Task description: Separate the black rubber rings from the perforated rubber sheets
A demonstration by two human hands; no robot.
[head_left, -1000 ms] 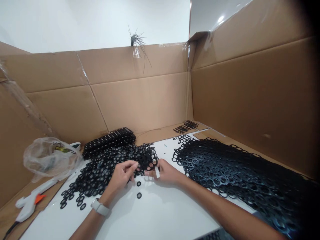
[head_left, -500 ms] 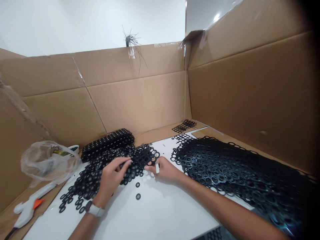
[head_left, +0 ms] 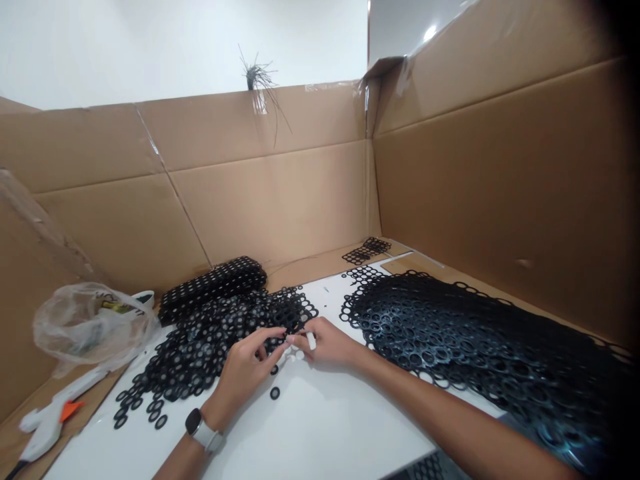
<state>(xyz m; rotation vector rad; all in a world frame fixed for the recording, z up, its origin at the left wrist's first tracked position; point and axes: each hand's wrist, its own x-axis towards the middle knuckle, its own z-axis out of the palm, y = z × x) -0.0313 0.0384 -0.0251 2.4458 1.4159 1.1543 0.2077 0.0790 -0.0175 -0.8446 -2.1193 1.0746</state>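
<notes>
My left hand (head_left: 253,357) is closed in a pinch. Its thumb and index fingertips meet the fingertips of my right hand (head_left: 327,343). Whatever lies between the fingertips is too small and covered to name. A short white piece (head_left: 311,341) shows at the curled fingers of my right hand; I cannot tell whether it is held or worn. Several small white discs (head_left: 299,355) lie on the white board (head_left: 310,427) just below the fingers. Behind both hands is a linked patch of black rings (head_left: 303,308), at the edge of a heap of loose black rings (head_left: 200,347).
A black perforated roll (head_left: 215,283) lies behind the heap. On the right spreads a large pile of black ring sheets (head_left: 440,327). A clear plastic bag (head_left: 90,327) and a white glue gun (head_left: 55,413) are at left. Cardboard walls (head_left: 280,207) surround the board.
My left hand has moved right and slightly down from the ring heap to meet my right hand's fingertips. My right hand has barely shifted. The view has turned slightly.
</notes>
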